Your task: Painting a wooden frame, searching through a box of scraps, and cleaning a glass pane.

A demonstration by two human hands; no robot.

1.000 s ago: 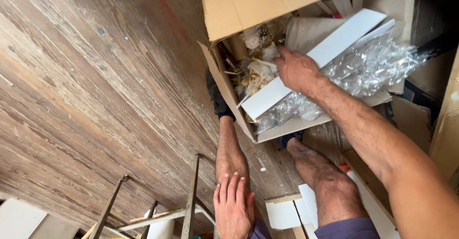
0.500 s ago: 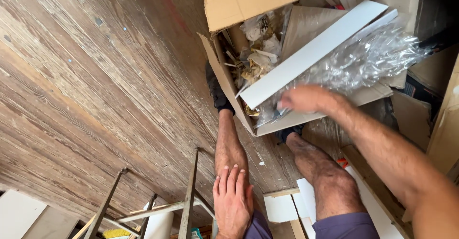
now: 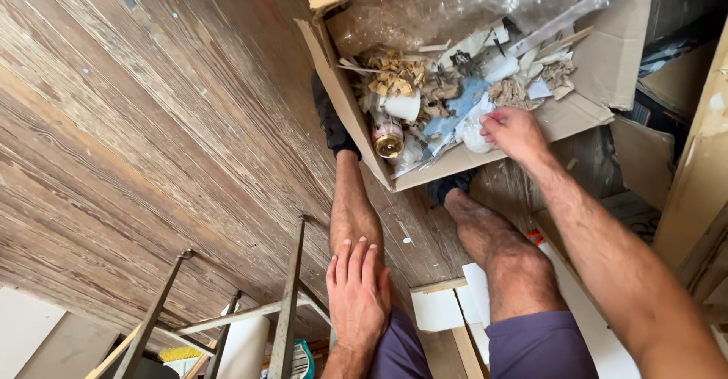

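Cardboard box (image 3: 584, 83) sits at one o'clock on the plank floor (image 3: 152, 121), open, stuffed with scraps, a can (image 3: 388, 136) and bubble wrap (image 3: 455, 0). Right hand (image 3: 516, 133) dips over its near edge, fingers curled onto white wrapping (image 3: 476, 133); whether it grips, I cannot tell. Left hand (image 3: 356, 295), at six o'clock, lies flat and empty on the left knee (image 3: 353, 220), fingers spread. Metal stand (image 3: 288, 311) at seven o'clock.

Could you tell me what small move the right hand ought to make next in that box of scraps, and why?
Probably close the fingers on the crumpled white wad and lift it. The right hand already rests at the cardboard box's near edge with its fingertips against that wad, while the left hand rests on the knee.
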